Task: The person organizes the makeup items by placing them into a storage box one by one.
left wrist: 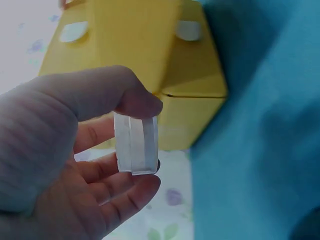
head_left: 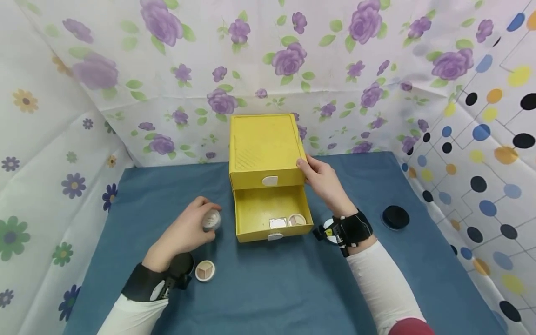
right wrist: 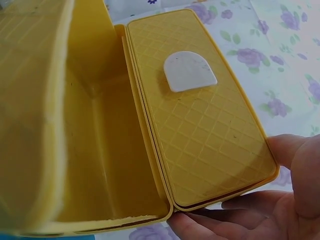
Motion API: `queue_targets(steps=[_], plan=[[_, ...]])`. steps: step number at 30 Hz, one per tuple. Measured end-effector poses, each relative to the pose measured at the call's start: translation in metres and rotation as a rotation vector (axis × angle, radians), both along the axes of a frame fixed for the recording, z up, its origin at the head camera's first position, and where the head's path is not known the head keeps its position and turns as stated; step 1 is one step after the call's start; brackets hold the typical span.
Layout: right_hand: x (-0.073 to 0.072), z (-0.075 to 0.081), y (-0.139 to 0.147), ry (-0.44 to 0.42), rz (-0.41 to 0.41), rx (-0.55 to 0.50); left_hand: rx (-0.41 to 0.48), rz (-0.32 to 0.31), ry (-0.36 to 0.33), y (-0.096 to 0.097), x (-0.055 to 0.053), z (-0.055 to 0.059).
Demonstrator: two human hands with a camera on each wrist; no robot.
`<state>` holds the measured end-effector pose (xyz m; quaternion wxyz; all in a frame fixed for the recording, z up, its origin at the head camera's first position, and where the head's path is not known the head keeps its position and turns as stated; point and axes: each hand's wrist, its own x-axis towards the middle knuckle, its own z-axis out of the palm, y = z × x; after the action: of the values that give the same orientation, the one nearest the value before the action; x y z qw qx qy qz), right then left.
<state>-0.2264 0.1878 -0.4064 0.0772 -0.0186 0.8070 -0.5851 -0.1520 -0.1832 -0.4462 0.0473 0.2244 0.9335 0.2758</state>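
My left hand (head_left: 184,231) pinches a small round clear-sided jar (left wrist: 136,145) between thumb and fingers, left of the yellow drawer box (head_left: 268,144). In the head view the jar's pale round face is tilted toward the camera. My right hand (head_left: 325,183) grips the box's front right edge, thumb at the upper drawer's front and fingers along the side. The lower drawer (head_left: 255,209) is pulled out; the upper one is closed. Inside the lower drawer, near its front, lie a small silver square case (head_left: 278,223) and a round sectioned makeup palette (head_left: 297,219).
Another round sectioned palette (head_left: 205,271) lies on the blue cloth (head_left: 268,288), beside a dark round item (head_left: 183,264) partly hidden by the left wrist. A black round case (head_left: 395,217) lies at the right. Part of a white round item (head_left: 331,224) shows behind the right wrist strap.
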Motion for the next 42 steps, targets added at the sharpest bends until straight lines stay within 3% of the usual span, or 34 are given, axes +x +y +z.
queue_targets(steps=[4, 9, 15, 23, 30, 35, 42], plan=[[-0.002, 0.000, -0.005, 0.005, 0.002, -0.008, 0.029, 0.004, 0.035, -0.001, -0.001, 0.013], [-0.003, -0.003, -0.001, 0.021, 0.008, -0.005, 0.076, -0.003, 0.050, 0.014, 0.000, 0.025], [-0.002, -0.002, 0.001, 0.026, 0.025, 0.002, 0.123, -0.067, 0.077, 0.036, 0.000, 0.035], [-0.001, 0.000, 0.001, 0.006, 0.030, 0.026, 0.136, -0.180, 0.104, 0.058, -0.007, 0.040], [0.000, 0.001, 0.001, 0.005, 0.034, 0.032, 0.131, -0.218, 0.095, 0.072, -0.011, 0.033], [0.000, 0.002, 0.000, 0.015, 0.039, 0.050, 0.079, -0.253, 0.078, 0.076, -0.017, 0.034], [0.000, 0.001, 0.000, 0.008, 0.036, 0.066, -0.105, -0.362, 0.036, 0.086, -0.036, 0.039]])
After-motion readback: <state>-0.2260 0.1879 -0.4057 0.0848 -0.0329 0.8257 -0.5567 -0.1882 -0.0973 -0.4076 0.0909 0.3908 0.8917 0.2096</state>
